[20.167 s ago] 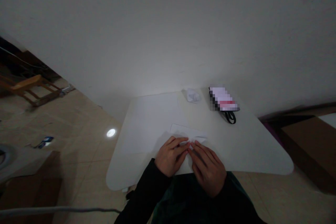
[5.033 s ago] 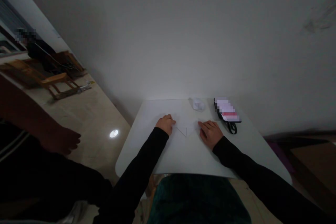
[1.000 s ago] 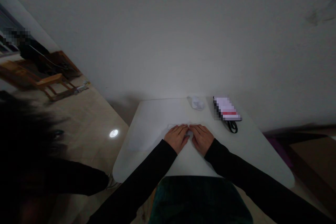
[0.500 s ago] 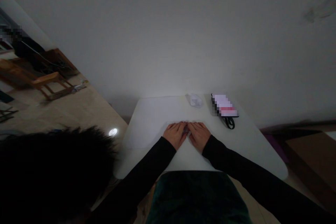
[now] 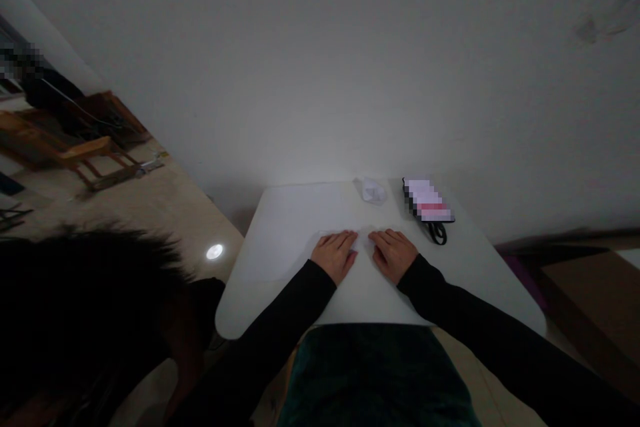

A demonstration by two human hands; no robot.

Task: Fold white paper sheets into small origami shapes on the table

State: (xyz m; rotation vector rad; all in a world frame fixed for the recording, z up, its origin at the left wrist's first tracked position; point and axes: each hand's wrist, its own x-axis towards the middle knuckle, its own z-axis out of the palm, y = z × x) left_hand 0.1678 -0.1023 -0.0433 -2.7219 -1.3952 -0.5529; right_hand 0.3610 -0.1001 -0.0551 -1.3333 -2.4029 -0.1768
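My left hand [image 5: 336,255] lies palm down on the white table [image 5: 370,303], its fingers flat and the thumb apart. Under and beside its fingertips is a thin, pale sheet-like piece [image 5: 361,239] that hardly stands out from the tabletop. A short gap to the right, my right hand [image 5: 394,253] rests palm down too, fingers laid out and slightly bent. I see nothing held in either hand. What lies beneath the palms is hidden. Beyond the hands, by the wall, sits a crumpled whitish, see-through piece [image 5: 373,191].
A large white sheet [image 5: 290,220] covers the table's left part. At the back right lies a dark-edged item [image 5: 429,200], blurred out, with a black strap [image 5: 438,233]. To the left, a person's dark-haired head [image 5: 90,307] leans close. A wooden chair [image 5: 95,148] stands farther off.
My right hand has slid right, away from my left hand, so the two no longer touch. My left hand stays put. The person at the left has shifted a little left.
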